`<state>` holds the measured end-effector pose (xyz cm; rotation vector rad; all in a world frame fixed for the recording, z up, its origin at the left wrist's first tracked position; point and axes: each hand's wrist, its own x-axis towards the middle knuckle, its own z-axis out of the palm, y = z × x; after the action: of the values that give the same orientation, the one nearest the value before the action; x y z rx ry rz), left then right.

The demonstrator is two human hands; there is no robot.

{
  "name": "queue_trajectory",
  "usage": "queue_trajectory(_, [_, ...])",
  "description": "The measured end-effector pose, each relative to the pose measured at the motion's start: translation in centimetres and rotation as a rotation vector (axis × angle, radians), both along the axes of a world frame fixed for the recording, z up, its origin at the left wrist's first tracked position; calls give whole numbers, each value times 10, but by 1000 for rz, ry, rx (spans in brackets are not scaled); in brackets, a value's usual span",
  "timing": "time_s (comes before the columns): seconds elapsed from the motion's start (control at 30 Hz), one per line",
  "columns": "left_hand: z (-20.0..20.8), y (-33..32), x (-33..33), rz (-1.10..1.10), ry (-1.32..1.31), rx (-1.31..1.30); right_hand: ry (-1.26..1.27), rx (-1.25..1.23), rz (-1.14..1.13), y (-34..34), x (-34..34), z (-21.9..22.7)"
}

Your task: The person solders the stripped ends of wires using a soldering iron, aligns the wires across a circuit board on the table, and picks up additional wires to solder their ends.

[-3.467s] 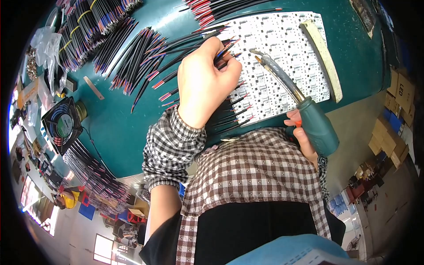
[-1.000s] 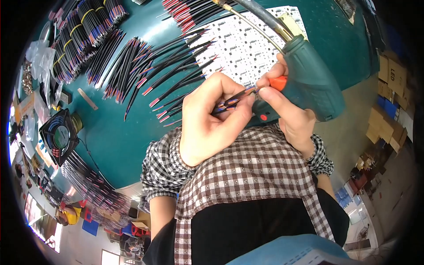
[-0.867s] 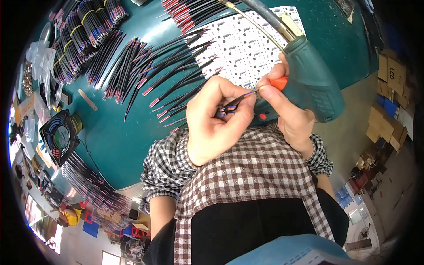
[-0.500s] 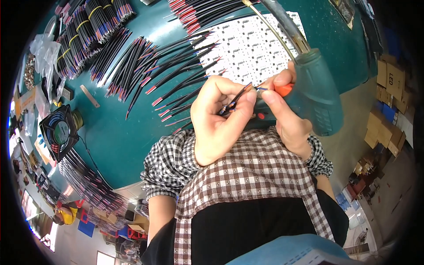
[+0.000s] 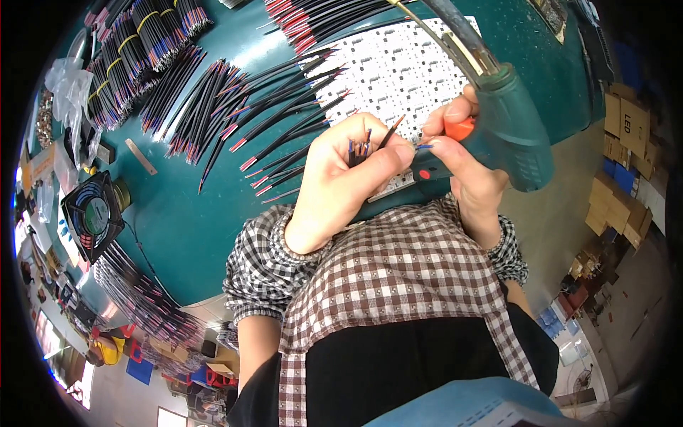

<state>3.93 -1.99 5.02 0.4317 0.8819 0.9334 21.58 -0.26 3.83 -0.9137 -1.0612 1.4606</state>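
My left hand (image 5: 331,181) is closed around several short black cables (image 5: 361,151), their stripped ends with coloured cores poking up between thumb and fingers. One cable end with a reddish-brown core (image 5: 391,132) sticks up past my thumb. My right hand (image 5: 477,178) grips a green soldering gun (image 5: 516,132) near its orange-red trigger (image 5: 460,129); the palm side of that grip is hidden. A small blue wire end (image 5: 424,146) shows at my right thumb tip, close to my left thumb. The gun's metal barrel (image 5: 459,28) points up and away, over a white circuit board panel (image 5: 391,64).
Rows of black cables (image 5: 284,128) with red and white ends lie left of the panel, some overlapping it. Tied cable bundles (image 5: 135,50) are at the far left. A small black fan (image 5: 92,213) stands at the left table edge. Cardboard boxes (image 5: 626,128) are stacked beyond the right side.
My hands have parted slightly, and the cables in my left hand now point more upward. The soldering gun has tilted and risen a little with my right hand.
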Motion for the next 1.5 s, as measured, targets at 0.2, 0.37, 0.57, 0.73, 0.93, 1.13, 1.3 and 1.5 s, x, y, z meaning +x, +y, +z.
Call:
queue_trajectory(0.2, [1,0,4,0,126,7,-154,20,55,1,3,1])
queue_trajectory(0.37, [-6,-13,-1,78,675,553,-317,-163,-40,1,-3,10])
queue_trajectory(0.57, [-5,6,-39,73,995,346,-158,-51,-134,-13,25,2])
queue_trajectory(0.73, [-52,29,-34,103,1032,374,-239,-95,-2,-30,40,-2])
queue_trajectory(0.93, [-55,31,-22,73,1085,380,-421,-168,-24,-53,49,-6])
queue_trajectory(1.13, [-56,32,-23,72,1100,361,-498,-209,139,-55,53,-1])
queue_trajectory(1.3, [-56,32,-20,84,1154,389,-404,-220,134,-59,56,-10])
queue_trajectory(1.5, [-58,32,-19,101,1155,398,-598,-114,227,-58,61,-17])
